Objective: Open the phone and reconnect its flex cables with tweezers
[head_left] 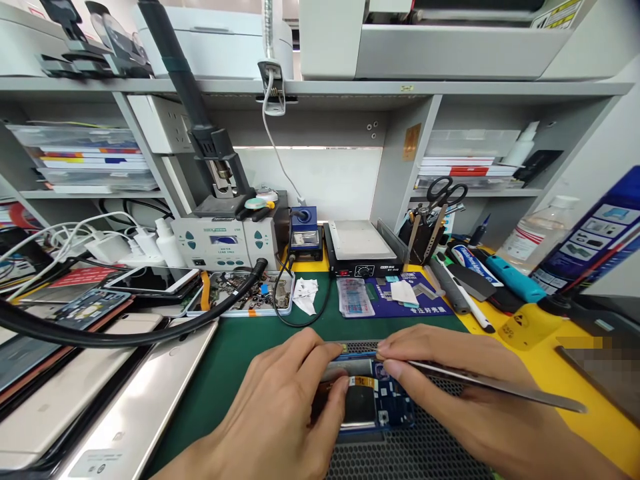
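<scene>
Gray shelving (340, 87) ran along the back of this bench, with a green mat (210, 370) spread over the yellow tabletop (537, 370). Starting at the left edge, a bunch of phones lay overlapping, and the silver one (145, 400) closest to the mat had a little "mi" logo near its bottom end. Behind it sat a tray (285, 310) of loose parts, then a gray heat station (220, 243) whose front seemed to say LEAD FREE.

Toward the middle of the front edge, the left hand (295, 387) had thumb and fingers pinched around the upper side of an opened phone (396, 407), which lay on a dark honeycomb pad (400, 460). Back cover was off, guts showing, so I'd call it mid-job: opened up, not closed again yet. Couldn't tell how much was left. Some orange tape-like piece showed inside, print too tiny to read.

Past that, a purple sheet (443, 305) had white Chinese lettering, mostly covered. Right hand (440, 373) had its fingertips clamped on metal tweezers (500, 383), tips by the phone's far edge. Near the tabletop's right edge, a tube (475, 265) carried script lettering I couldn't make out, and a bottle (537, 233) wore a red-and-white label, also unreadable.
</scene>
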`<act>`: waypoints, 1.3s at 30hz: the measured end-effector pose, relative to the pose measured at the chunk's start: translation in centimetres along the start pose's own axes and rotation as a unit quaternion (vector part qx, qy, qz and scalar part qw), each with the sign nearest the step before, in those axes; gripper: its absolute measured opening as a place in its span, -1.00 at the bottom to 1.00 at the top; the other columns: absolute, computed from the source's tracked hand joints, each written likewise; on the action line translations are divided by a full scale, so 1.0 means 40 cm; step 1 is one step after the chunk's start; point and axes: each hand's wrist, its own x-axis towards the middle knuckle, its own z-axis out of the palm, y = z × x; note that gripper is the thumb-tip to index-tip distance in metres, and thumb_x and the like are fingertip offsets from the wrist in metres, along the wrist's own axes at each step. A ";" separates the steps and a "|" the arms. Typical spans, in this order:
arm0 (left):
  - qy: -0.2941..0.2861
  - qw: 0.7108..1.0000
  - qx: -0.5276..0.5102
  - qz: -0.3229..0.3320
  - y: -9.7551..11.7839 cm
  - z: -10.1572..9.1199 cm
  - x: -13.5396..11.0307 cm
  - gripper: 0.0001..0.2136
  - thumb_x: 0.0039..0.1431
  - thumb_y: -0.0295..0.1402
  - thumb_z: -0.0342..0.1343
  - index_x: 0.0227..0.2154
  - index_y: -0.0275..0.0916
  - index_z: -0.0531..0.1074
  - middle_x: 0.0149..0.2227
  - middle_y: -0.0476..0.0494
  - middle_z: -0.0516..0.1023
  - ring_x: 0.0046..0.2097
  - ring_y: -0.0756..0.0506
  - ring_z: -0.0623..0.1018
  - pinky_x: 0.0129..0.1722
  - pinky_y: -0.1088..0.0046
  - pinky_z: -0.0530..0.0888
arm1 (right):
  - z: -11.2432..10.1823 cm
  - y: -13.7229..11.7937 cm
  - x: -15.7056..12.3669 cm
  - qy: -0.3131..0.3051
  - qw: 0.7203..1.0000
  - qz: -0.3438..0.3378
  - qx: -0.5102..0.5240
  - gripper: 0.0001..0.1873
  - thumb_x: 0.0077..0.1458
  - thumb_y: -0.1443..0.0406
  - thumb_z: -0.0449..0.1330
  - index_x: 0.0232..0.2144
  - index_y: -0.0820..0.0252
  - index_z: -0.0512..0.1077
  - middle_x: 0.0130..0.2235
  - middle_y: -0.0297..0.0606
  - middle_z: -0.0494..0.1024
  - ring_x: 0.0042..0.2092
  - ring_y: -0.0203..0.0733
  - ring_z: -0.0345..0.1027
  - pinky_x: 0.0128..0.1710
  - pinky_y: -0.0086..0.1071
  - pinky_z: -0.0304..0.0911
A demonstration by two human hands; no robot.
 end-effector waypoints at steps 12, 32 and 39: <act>-0.002 1.000 0.000 0.005 -0.001 -0.001 -0.002 -0.78 0.30 -0.43 0.02 -0.02 -0.17 0.40 -0.23 -0.13 0.46 -0.28 -0.12 0.51 -0.33 0.32 0.48 | 0.002 -0.006 0.004 -0.009 0.999 0.023 0.021 -0.86 0.22 0.31 0.24 -0.22 -0.08 0.54 -0.16 -0.47 0.64 -0.14 -0.27 0.55 -0.10 -0.52 0.45; -0.001 1.000 0.011 0.007 0.002 -0.002 -0.002 -0.74 0.29 -0.42 0.02 0.02 -0.20 0.39 -0.21 -0.16 0.47 -0.26 -0.14 0.53 -0.34 0.32 0.51 | 0.023 0.020 -0.002 -0.001 0.997 0.033 0.076 -0.86 0.20 0.31 0.26 -0.21 -0.05 0.57 -0.17 -0.38 0.64 -0.15 -0.20 0.54 -0.12 -0.42 0.46; -0.008 1.000 -0.002 0.005 -0.003 -0.001 -0.004 -0.75 0.30 -0.41 0.01 0.01 -0.17 0.39 -0.21 -0.13 0.46 -0.25 -0.12 0.52 -0.31 0.33 0.48 | 0.032 0.014 0.009 0.002 0.995 0.048 0.087 -0.88 0.21 0.29 0.25 -0.24 -0.02 0.59 -0.19 -0.35 0.65 -0.16 -0.18 0.54 -0.16 -0.40 0.48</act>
